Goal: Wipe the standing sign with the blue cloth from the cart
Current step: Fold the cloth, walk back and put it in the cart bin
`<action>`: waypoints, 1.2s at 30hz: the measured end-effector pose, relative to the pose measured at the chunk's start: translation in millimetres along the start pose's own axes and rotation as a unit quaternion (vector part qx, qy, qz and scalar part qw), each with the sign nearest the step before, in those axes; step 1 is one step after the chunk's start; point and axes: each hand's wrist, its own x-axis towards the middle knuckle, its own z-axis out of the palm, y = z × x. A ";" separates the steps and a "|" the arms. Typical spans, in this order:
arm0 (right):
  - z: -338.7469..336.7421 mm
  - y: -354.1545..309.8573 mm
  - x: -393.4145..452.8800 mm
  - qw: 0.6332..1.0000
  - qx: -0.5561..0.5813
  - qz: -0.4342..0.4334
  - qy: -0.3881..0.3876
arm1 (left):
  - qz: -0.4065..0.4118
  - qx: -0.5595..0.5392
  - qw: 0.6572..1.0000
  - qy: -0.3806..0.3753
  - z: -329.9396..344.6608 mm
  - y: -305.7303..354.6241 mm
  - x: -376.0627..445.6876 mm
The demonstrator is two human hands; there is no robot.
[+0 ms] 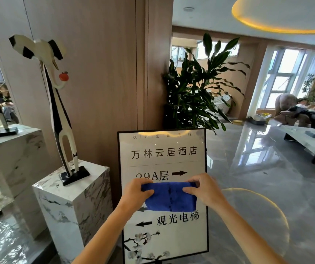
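The standing sign (163, 153) is a black-framed white board with black Chinese lettering, arrows and blossom art; it stands directly in front of me. A folded blue cloth (171, 197) hangs in front of the sign's middle and covers part of its text. My left hand (135, 191) pinches the cloth's upper left corner. The upper right corner is gripped by my right hand (202, 189). Whether the cloth touches the sign's surface cannot be told. The cart is out of view.
A white marble pedestal (73, 202) with a tall black-and-white crane sculpture (57, 103) stands close to the sign's left. A second pedestal (10, 153) is further left. A large potted plant (196, 92) is behind the sign. Glossy grey floor (257, 187) spreads right toward a low table (305, 141).
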 end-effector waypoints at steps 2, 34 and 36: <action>-2.7 -3.0 1.1 0.998 -0.064 0.001 0.012 | 0.020 0.055 0.998 0.014 -0.2 7.4 0.8; 1.3 29.8 13.1 0.998 -0.016 -0.052 -0.009 | -0.004 0.113 0.989 0.100 18.5 14.1 -7.6; 4.7 33.8 11.2 0.999 -0.017 -0.040 -0.011 | -0.004 0.111 0.990 0.089 21.4 11.6 -7.4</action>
